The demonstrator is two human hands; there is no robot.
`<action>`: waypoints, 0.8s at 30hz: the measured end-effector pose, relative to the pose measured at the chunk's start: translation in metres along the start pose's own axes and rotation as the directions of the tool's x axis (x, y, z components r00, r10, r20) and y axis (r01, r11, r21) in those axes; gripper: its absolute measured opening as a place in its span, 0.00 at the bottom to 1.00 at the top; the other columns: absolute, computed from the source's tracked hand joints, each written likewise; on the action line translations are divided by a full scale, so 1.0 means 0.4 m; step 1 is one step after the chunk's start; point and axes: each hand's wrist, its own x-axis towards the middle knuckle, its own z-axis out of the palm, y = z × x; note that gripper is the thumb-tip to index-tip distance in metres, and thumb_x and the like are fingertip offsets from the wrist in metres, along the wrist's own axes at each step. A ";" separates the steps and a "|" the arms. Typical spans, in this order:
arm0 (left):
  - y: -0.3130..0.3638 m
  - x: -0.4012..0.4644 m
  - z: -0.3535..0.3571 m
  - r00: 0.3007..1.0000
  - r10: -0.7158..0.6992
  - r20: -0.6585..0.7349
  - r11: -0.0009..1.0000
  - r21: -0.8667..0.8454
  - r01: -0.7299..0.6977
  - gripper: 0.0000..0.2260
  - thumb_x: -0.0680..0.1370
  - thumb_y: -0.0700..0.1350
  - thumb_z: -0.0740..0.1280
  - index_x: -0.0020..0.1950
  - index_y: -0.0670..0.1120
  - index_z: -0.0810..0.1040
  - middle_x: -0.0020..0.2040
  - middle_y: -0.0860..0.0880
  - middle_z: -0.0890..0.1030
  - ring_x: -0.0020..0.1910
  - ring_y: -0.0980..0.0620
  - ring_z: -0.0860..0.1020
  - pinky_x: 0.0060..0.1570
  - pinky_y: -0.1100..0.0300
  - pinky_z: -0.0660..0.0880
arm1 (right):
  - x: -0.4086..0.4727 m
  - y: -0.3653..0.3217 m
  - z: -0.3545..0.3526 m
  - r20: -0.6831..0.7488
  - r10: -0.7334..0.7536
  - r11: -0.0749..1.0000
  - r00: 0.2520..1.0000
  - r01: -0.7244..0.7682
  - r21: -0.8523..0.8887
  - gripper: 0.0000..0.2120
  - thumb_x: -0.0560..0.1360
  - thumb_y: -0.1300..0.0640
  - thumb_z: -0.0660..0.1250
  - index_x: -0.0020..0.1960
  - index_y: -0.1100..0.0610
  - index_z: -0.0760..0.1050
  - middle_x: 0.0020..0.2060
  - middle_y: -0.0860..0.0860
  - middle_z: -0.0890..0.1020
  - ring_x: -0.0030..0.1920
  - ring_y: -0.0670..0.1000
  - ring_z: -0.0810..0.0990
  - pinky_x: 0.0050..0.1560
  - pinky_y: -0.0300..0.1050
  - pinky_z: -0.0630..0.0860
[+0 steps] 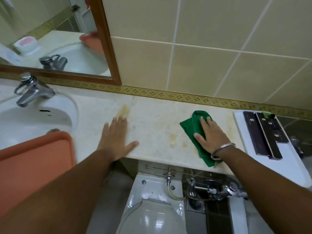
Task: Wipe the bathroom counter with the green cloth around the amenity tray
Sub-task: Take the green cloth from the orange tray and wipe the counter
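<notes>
A green cloth (190, 124) lies bunched on the pale stone counter (155, 115), right of its middle. My right hand (211, 134) presses flat on top of the cloth, a metal bangle on the wrist. My left hand (117, 137) rests palm down on the bare counter near the front edge, fingers spread, holding nothing. The white amenity tray (290, 166) sits at the counter's right end with several dark boxes (263, 134) on it, just right of the cloth. Yellowish stains mark the counter between my hands.
A white sink (33, 119) with a chrome faucet (32, 90) is at the left. An orange tray (33, 162) lies over the sink's front edge. A wood-framed mirror (108, 39) hangs on the tiled wall. Below the counter are a toilet tank (152, 200) and chrome valves (219, 188).
</notes>
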 end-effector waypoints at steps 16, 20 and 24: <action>-0.041 -0.009 0.056 0.999 0.012 -0.046 1.000 -0.020 -0.013 0.51 0.71 0.76 0.46 0.79 0.38 0.47 0.80 0.37 0.48 0.79 0.40 0.48 0.77 0.46 0.47 | 0.099 -0.040 -0.008 0.022 -0.322 0.859 0.947 0.302 -0.413 0.26 0.77 0.46 0.49 0.75 0.49 0.59 0.75 0.57 0.60 0.73 0.60 0.57 0.71 0.51 0.53; -0.045 -0.007 0.058 0.999 0.018 -0.045 0.999 -0.027 -0.019 0.51 0.71 0.76 0.47 0.79 0.38 0.47 0.80 0.37 0.47 0.79 0.41 0.47 0.77 0.46 0.47 | 0.237 -0.329 0.041 -0.108 -0.143 0.962 0.984 0.113 -0.249 0.29 0.77 0.46 0.38 0.77 0.54 0.47 0.77 0.59 0.52 0.76 0.60 0.48 0.75 0.59 0.50; -0.048 -0.006 0.059 0.999 0.034 -0.031 0.999 0.000 -0.034 0.53 0.70 0.77 0.47 0.79 0.36 0.50 0.79 0.36 0.50 0.79 0.39 0.50 0.76 0.44 0.49 | 0.021 -0.369 0.115 0.076 -0.566 0.789 0.821 0.567 -0.238 0.29 0.77 0.42 0.46 0.76 0.47 0.47 0.77 0.55 0.51 0.76 0.58 0.50 0.74 0.60 0.51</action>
